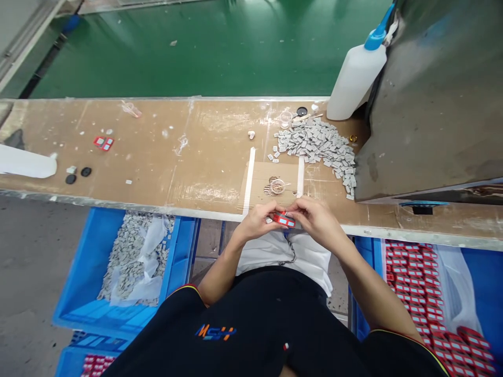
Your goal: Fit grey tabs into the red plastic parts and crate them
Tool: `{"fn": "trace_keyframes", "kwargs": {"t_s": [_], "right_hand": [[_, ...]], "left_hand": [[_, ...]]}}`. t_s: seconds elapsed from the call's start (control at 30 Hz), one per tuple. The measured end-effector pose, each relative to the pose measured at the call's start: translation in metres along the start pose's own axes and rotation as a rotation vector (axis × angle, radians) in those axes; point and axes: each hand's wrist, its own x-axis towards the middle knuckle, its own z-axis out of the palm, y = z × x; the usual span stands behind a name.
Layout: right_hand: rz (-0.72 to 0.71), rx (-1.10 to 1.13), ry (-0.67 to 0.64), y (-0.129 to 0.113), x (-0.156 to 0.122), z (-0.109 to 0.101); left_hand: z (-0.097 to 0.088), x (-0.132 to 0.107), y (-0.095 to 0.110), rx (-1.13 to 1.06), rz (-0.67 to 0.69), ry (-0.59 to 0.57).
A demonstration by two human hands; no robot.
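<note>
A small red plastic part [286, 220] with pale windows is held between my two hands at the table's front edge. My left hand [257, 220] grips it from the left with closed fingers, and a small pale piece shows at those fingers. From the other side, the closed fingertips of my right hand [310, 214] press on its top; whether they hold a small piece too, I cannot make out. Just beyond the hands, a small clear cup [277, 186] with a thin stick stands on a cardboard sheet [259, 173]. Farther right lies a heap of small grey tiles [316, 139].
A white squeeze bottle [356, 81] leans beside a metal box [432, 104]. At left are another red part [104, 143], black caps [86, 171] and a white bottle [27, 161]. Blue bins hold grey tiles [129, 256] at left and red parts [416, 288] at right.
</note>
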Motion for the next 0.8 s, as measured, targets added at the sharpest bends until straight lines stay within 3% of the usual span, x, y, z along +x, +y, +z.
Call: {"fn": "trace_keyframes", "kwargs": {"t_s": [0.27, 0.5, 0.67, 0.8], "right_hand": [[-0.063, -0.23, 0.01, -0.009, -0.016, 0.007], [-0.153, -0.245, -0.028, -0.012, -0.017, 0.007], [-0.104, 0.002, 0.002, -0.007, -0.018, 0.009], [0.042, 0.323, 0.152, 0.0, -0.027, 0.028]], "left_hand": [[-0.001, -0.002, 0.0, 0.072, 0.012, -0.003], [-0.003, -0.002, 0.001, 0.068, 0.039, -0.036], [0.0, -0.003, -0.002, -0.014, 0.029, 0.014], [0.002, -0.003, -0.006, -0.087, 0.08, 0.077]]}}
